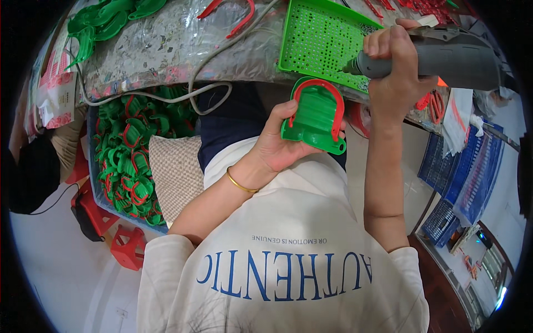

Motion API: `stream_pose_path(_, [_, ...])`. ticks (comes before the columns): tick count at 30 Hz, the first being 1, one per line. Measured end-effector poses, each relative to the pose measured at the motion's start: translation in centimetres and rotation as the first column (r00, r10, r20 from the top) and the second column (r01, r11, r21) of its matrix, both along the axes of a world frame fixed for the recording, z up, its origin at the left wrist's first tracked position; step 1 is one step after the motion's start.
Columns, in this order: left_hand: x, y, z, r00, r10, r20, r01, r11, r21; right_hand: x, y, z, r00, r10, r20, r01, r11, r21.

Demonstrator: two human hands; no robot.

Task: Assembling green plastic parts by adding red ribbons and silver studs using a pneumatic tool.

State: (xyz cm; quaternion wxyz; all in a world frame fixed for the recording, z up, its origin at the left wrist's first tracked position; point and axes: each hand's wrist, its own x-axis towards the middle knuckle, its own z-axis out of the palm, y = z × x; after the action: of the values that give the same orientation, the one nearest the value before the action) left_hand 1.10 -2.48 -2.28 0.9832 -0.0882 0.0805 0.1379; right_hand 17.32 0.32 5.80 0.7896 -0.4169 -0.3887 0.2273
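Observation:
My left hand (270,145) is closed around a green plastic scoop-like part (315,115), held just off the table's front edge in front of my body. A red arched strip (339,108) runs around the top and sides of that part. My right hand (397,75) grips a grey electric screwdriver (458,60) lying level, its bit pointing left. The bit's tip hangs over a green perforated basket (311,41), where small silvery screws lie along the right side. Whether a screw sits on the bit is too small to tell.
A grey cable (208,61) loops across the plastic-covered table (150,53). Loose green parts (108,22) and red strips (244,22) lie on it. At left stands a blue bin (100,183) full of green and red parts, beside a red stool (127,247). Blue crates (463,166) are at right.

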Motion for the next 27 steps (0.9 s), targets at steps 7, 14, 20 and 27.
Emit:
stream_pose_path(7, [-0.4,-0.2,0.1,0.999,0.005,-0.037,-0.006,1.000,-0.031,-0.2,0.3,-1.7,0.999,-0.007,0.051,0.010,0.998,-0.060])
stream_pose_path(14, [-0.5,-0.2,-0.2,1.000,0.010,-0.016,-0.011,0.998,-0.067,-0.5,0.6,-2.6,0.995,-0.063,0.083,0.073,0.989,-0.127])
stream_pose_path(20, [-0.4,-0.1,-0.2,1.000,0.011,-0.016,-0.012,0.997,-0.082,-0.2,0.9,-2.8,0.998,-0.024,0.056,0.029,0.995,-0.091])
stream_pose_path(27, [-0.4,-0.1,-0.1,0.999,0.007,-0.036,-0.009,0.997,-0.076,-0.3,1.0,-2.8,0.998,-0.026,0.061,0.032,0.994,-0.105])
